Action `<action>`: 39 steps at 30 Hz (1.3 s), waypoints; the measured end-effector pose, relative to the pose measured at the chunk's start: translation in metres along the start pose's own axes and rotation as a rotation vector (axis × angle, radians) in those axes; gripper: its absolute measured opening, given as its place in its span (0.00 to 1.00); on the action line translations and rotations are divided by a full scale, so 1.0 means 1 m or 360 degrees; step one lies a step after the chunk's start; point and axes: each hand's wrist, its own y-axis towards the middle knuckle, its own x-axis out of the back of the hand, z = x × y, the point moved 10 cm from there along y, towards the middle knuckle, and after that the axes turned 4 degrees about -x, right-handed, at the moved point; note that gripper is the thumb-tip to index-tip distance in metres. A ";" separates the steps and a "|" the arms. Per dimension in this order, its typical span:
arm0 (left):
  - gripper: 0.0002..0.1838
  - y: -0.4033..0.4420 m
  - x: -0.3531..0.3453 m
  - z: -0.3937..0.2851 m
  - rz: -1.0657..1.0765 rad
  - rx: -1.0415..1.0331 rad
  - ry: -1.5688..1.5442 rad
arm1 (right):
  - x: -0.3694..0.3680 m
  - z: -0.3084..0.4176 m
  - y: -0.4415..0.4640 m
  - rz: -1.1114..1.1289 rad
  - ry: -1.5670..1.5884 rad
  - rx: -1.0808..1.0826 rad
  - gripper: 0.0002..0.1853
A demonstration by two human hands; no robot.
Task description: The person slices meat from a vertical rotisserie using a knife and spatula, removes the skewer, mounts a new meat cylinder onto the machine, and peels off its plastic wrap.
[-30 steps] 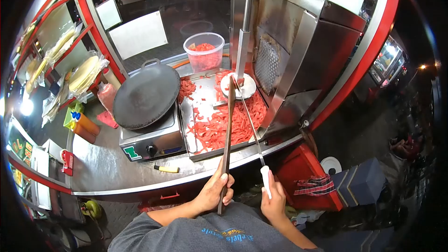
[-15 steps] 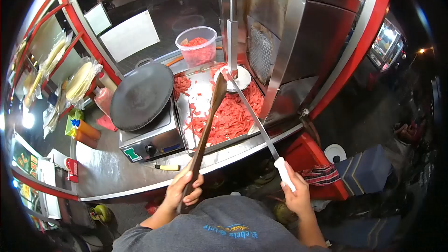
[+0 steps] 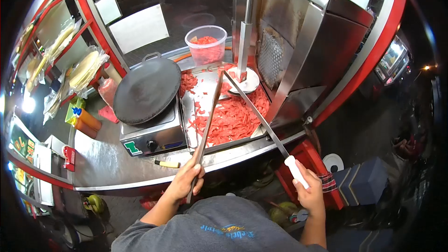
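Note:
My left hand is wrapped round a long wooden spatula, which now shows a narrow side. In my right hand is the white handle of a long knife. The knife tip lies close beside the spatula's far end, at the left edge of a round white plate on the upright metal spit. A few red scraps sit on the plate at the spit's foot. Below, red shredded meat covers much of a metal tray. Whether the tools touch each other I cannot tell.
Left of the tray, a black griddle pan rests on a gas stove. Behind stands a clear tub with red meat. An upright metal grill borders the right. Sauce bottles and a yellow-handled tool are on the counter.
The view has shifted, so the stall sits differently in frame. My spatula has turned from its broad face towards its edge. Both tool tips have moved left relative to the spit.

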 end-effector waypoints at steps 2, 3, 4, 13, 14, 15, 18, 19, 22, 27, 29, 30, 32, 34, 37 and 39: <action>0.36 -0.024 -0.004 -0.004 0.0020 0.0097 -0.0014 | -0.012 0.002 0.007 -0.0068 -0.0050 0.0014 0.30; 0.36 -0.036 0.004 0.002 0.0052 0.0050 -0.0061 | -0.021 0.003 0.011 -0.0154 -0.0040 0.0081 0.30; 0.37 -0.045 0.007 0.003 0.0080 0.0031 -0.0046 | -0.032 0.003 0.015 -0.0238 -0.0029 0.0145 0.30; 0.39 0.027 -0.031 0.013 0.0145 -0.0182 -0.0070 | -0.110 -0.017 -0.004 -0.0473 -0.0199 0.0276 0.32; 0.40 0.034 -0.040 0.017 0.0182 -0.0192 -0.0060 | -0.111 -0.014 0.001 -0.0483 -0.0169 0.0301 0.32; 0.40 0.038 -0.048 0.021 0.0202 -0.0200 -0.0097 | -0.113 -0.013 0.012 -0.0476 -0.0171 0.0274 0.32; 0.39 0.039 -0.063 0.026 0.0265 -0.0182 -0.0215 | -0.132 -0.021 0.045 -0.0360 -0.0007 0.0029 0.32; 0.39 0.037 -0.067 0.022 0.0273 -0.0163 -0.0272 | -0.138 -0.016 0.049 -0.0408 0.0068 0.0152 0.33; 0.38 0.031 -0.076 0.015 0.0320 -0.0113 -0.0522 | -0.160 -0.047 0.021 -0.0177 0.0410 -0.0161 0.33; 0.34 0.014 -0.043 0.001 0.0291 -0.0064 -0.1253 | -0.158 -0.106 -0.058 -0.0001 0.0559 -0.0264 0.32; 0.33 0.005 -0.025 0.001 0.0213 -0.0088 -0.1078 | -0.141 -0.083 -0.051 -0.0152 0.0168 0.0135 0.31; 0.33 0.000 -0.016 0.000 0.0082 -0.0072 -0.0879 | -0.132 -0.061 -0.037 -0.0244 0.0074 0.0251 0.31; 0.35 0.001 -0.010 0.004 0.0070 -0.0067 -0.0705 | -0.131 -0.043 -0.010 -0.0347 0.0075 0.0285 0.31; 0.36 0.004 -0.011 0.010 0.0084 -0.0060 -0.0578 | -0.133 -0.024 0.021 -0.0381 0.0048 0.0194 0.31; 0.39 0.011 -0.027 0.020 0.0133 -0.0021 -0.0405 | -0.132 -0.016 0.029 -0.0319 -0.0002 0.0117 0.32; 0.39 0.017 -0.037 0.022 0.0227 -0.0033 -0.0182 | -0.130 -0.027 0.008 -0.0337 -0.0011 0.0139 0.32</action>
